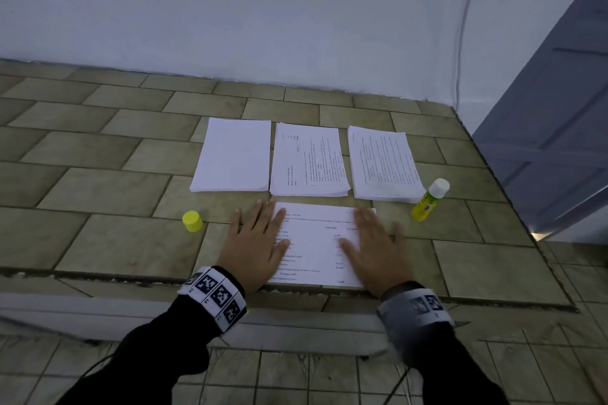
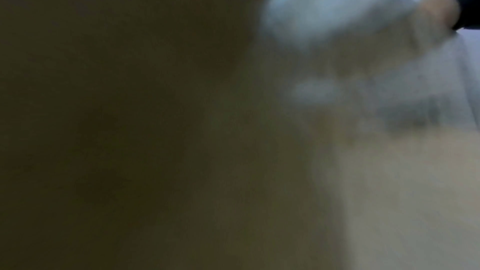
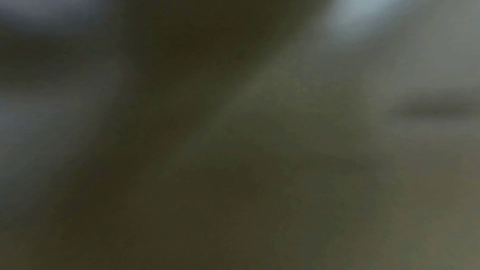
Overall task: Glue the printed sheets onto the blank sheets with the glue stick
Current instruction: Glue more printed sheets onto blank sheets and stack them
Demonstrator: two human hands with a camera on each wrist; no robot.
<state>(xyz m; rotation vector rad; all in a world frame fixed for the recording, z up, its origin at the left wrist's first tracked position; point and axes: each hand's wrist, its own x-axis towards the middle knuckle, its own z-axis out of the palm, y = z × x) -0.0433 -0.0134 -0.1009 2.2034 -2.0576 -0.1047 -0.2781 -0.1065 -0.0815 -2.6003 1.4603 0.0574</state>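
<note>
Both palms down flat on the printed sheet (image 1: 316,245), lower centre of the head view. Left hand (image 1: 255,242) spread over its left edge, right hand (image 1: 378,246) over its right edge, fingers straight and splayed, gripping nothing, just pressing. Likely smoothing the page onto a blank beneath, though no under-sheet can be made out.

Long axis of the pressed sheet running toward the top of frame, straight along the fingers. Above it, 3 stacks in a row: blank stack (image 1: 232,154) at left, printed stack (image 1: 309,159) in the middle, second printed stack (image 1: 383,163) at right, all just beyond the fingertips.

Glue stick (image 1: 429,199) lying tilted right of centre, white end up, touching the right stack's corner, nearer the right hand. Its yellow cap (image 1: 192,221) standing off on the left, nearer the left hand.

Readable print: "31 August 2009" and "15,600" near the bottom edge; glue label too small to read.

Wrist views: blur only.
</note>
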